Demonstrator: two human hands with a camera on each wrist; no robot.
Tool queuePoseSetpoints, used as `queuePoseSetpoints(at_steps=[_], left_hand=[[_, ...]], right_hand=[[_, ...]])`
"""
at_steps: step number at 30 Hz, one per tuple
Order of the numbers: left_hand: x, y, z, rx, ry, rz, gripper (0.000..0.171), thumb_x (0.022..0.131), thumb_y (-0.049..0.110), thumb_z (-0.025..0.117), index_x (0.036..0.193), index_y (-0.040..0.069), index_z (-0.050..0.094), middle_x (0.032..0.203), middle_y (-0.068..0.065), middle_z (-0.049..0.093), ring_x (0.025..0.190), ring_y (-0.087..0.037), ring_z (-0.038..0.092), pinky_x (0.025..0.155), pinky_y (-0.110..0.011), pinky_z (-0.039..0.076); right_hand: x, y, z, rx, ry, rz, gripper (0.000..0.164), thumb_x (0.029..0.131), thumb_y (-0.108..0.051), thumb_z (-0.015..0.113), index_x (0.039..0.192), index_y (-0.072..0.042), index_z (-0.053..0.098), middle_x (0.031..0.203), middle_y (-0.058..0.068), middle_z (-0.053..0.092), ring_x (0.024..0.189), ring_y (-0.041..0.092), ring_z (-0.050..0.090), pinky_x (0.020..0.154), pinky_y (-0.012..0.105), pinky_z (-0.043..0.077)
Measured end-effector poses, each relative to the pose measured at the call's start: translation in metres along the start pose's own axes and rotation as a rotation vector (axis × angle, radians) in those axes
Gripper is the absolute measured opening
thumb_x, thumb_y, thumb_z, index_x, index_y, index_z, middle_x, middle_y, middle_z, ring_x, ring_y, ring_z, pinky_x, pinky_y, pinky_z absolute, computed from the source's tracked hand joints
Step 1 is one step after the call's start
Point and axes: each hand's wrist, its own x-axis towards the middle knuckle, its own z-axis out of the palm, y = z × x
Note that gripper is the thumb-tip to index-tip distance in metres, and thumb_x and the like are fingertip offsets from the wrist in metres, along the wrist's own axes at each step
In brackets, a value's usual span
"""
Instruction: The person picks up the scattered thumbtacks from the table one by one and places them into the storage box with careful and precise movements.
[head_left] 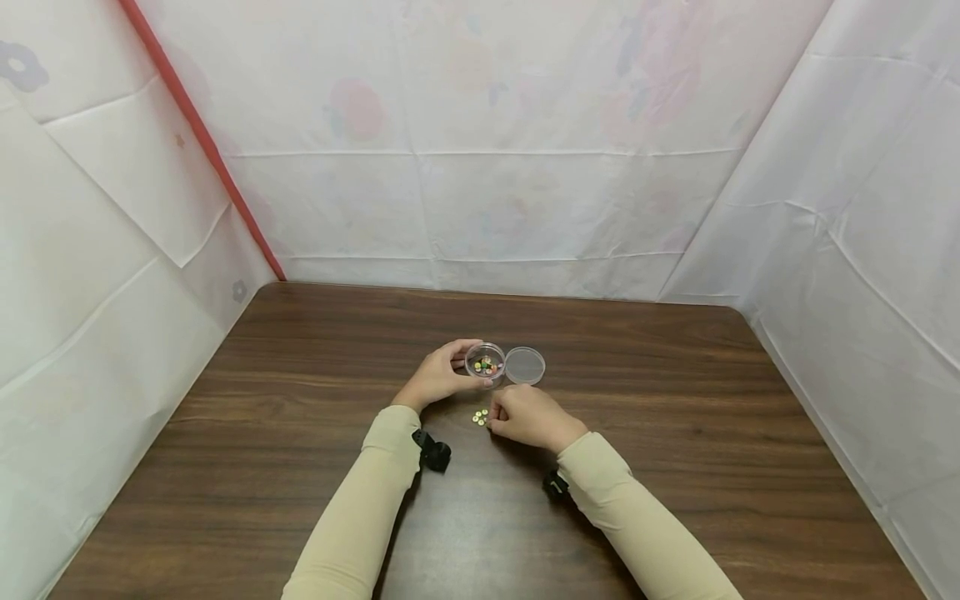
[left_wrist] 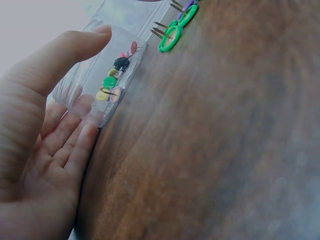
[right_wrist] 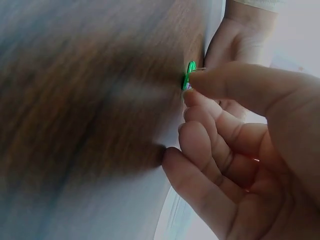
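My left hand (head_left: 442,375) holds a clear round plastic box (head_left: 485,363) at its side, thumb toward me and fingers behind. Mixed thumbtacks (left_wrist: 109,82) in red, green, yellow and black lie inside it. Several upturned thumbtacks (head_left: 480,417) lie on the table in front of the box; in the left wrist view they show green rims and pins pointing up. Beside them is my right hand (head_left: 531,415), its fingers curled. In the right wrist view its thumb and forefinger pinch at a purple thumbtack (right_wrist: 188,86), mostly hidden, against a green one (right_wrist: 190,72).
A clear round lid (head_left: 525,366) lies just right of the box. The brown wooden table (head_left: 300,400) runs back to white curtains (head_left: 510,208), which also stand at both sides. Small black cameras (head_left: 433,452) are strapped to both wrists.
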Motion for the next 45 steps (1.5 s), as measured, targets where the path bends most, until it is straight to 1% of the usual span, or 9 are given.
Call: queuePoseSetpoints(at_steps=[10,17,22,29,33,38,41,45], left_hand=[[-0.001,0.001,0.0,-0.008,0.001,-0.008,0.069,0.065,0.042,0.083,0.127,0.033,0.052,0.121,0.007,0.055,0.107,-0.012,0.052,0.094,-0.041,0.048],[0.0,0.001,0.0,-0.014,0.003,-0.012,0.069,0.065,0.041,0.083,0.127,0.032,0.053,0.121,0.007,0.056,0.106,-0.01,0.053,0.093,-0.04,0.048],[0.0,0.001,0.0,-0.012,0.003,-0.005,0.07,0.065,0.042,0.083,0.127,0.03,0.053,0.12,0.007,0.056,0.106,-0.01,0.053,0.093,-0.04,0.049],[0.001,-0.001,0.0,-0.007,0.006,-0.004,0.07,0.064,0.045,0.083,0.126,0.032,0.053,0.119,0.008,0.056,0.105,-0.01,0.053,0.094,-0.04,0.048],[0.001,-0.001,0.001,-0.009,0.005,-0.002,0.069,0.064,0.045,0.083,0.126,0.032,0.053,0.119,0.007,0.056,0.105,-0.01,0.053,0.093,-0.04,0.048],[0.001,-0.001,0.001,-0.015,0.002,-0.005,0.068,0.065,0.044,0.082,0.126,0.033,0.053,0.12,0.008,0.056,0.105,-0.011,0.052,0.093,-0.04,0.048],[0.002,-0.001,0.0,-0.021,0.001,-0.004,0.068,0.066,0.042,0.082,0.126,0.033,0.053,0.12,0.007,0.056,0.106,-0.011,0.052,0.094,-0.041,0.048],[0.002,-0.002,0.0,-0.025,-0.004,0.003,0.069,0.067,0.04,0.082,0.128,0.032,0.052,0.122,0.005,0.055,0.107,-0.013,0.052,0.094,-0.042,0.048]], right_hand=[[0.0,0.0,-0.001,-0.013,0.007,0.004,0.012,0.08,-0.013,0.063,0.07,-0.019,0.061,0.061,-0.011,0.052,0.055,0.003,0.047,0.051,0.023,0.045],[-0.002,0.0,-0.002,-0.001,0.001,0.022,0.011,0.08,-0.014,0.062,0.071,-0.019,0.059,0.061,-0.01,0.051,0.055,0.003,0.047,0.051,0.023,0.044],[-0.003,0.001,-0.002,-0.002,0.009,0.02,0.011,0.08,-0.015,0.061,0.072,-0.019,0.056,0.061,-0.01,0.05,0.055,0.003,0.046,0.051,0.023,0.044],[-0.005,0.003,-0.002,0.012,0.027,0.019,0.01,0.081,-0.016,0.06,0.072,-0.018,0.055,0.062,-0.01,0.049,0.056,0.003,0.046,0.051,0.022,0.043],[-0.005,0.004,-0.003,0.045,0.026,0.028,0.009,0.082,-0.016,0.059,0.073,-0.018,0.056,0.064,-0.009,0.051,0.057,0.004,0.047,0.053,0.023,0.044],[-0.005,0.008,-0.002,0.108,0.03,0.073,0.008,0.09,-0.017,0.054,0.083,-0.016,0.053,0.07,-0.007,0.054,0.06,0.005,0.049,0.055,0.024,0.045],[-0.004,0.01,-0.002,0.163,0.04,0.086,0.007,0.094,-0.015,0.05,0.087,-0.014,0.05,0.075,-0.005,0.055,0.062,0.007,0.049,0.057,0.027,0.046],[-0.003,0.012,-0.005,0.25,0.023,0.109,0.008,0.097,-0.017,0.046,0.091,-0.013,0.049,0.073,-0.003,0.056,0.059,0.009,0.049,0.055,0.028,0.045]])
